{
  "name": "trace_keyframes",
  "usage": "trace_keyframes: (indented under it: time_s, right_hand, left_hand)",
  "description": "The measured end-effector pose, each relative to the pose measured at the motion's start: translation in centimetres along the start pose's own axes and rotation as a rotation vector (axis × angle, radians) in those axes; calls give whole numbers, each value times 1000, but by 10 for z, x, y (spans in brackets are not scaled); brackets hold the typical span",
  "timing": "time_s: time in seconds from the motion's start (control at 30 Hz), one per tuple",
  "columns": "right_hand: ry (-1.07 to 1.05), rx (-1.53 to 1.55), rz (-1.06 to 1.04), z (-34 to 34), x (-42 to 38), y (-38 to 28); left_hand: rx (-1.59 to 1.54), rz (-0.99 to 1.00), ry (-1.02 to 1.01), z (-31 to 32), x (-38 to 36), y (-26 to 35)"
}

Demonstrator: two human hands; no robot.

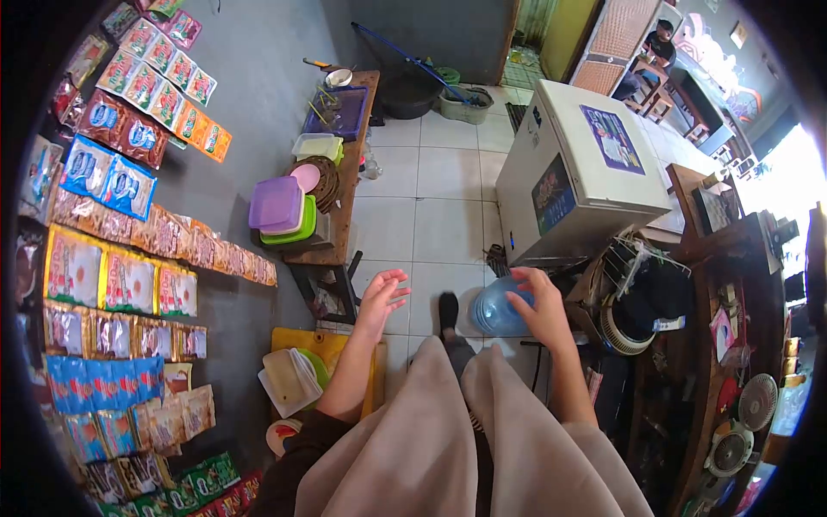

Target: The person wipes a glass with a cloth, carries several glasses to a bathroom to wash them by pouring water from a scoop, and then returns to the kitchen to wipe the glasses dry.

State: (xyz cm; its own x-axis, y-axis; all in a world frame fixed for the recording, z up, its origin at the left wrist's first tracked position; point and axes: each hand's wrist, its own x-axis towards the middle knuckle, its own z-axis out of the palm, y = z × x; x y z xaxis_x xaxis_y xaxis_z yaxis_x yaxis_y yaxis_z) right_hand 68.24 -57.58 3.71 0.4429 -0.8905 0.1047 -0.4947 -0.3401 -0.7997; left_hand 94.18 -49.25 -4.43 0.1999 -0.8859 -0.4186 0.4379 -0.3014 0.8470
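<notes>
My left hand hangs in the air over the tiled floor, its fingers apart and slightly bent, holding nothing. To its left is the end of the wooden bench. My right hand is also raised, thumb and fingers spread, with nothing in it. Just behind it in this view, a clear blue plastic water jug lies on the floor, partly hidden by the hand. A black shoe shows between my hands, below the light cloth that hangs over my front.
Sachet strips cover the left wall. Purple and green plastic containers sit on the bench. A white chest freezer stands ahead on the right, near a cluttered wooden shelf with fans. Far off, a person sits at a table.
</notes>
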Motion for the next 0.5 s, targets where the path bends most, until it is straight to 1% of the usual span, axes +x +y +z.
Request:
trace_keyframes:
  time_s: [0.07,0.13,0.2,0.3,0.4,0.47,0.5]
  right_hand:
    - [-54,53,-14,19,27,-10]
    - [-149,303,33,40,53,-11]
    - [-157,324,19,52,79,-11]
    - [-163,458,38,58,125,0]
    - [-175,432,68,49,186,18]
    - [-174,438,47,40,234,30]
    - [-153,456,70,36,258,34]
  left_hand:
    - [-165,9,-52,4,6,19]
    - [-213,14,-72,5,18,34]
    - [-247,20,-96,5,35,50]
    - [-289,67,-139,9,74,83]
    - [-270,109,-132,15,130,119]
    - [-251,90,-95,20,172,144]
    - [-246,100,-94,23,192,157]
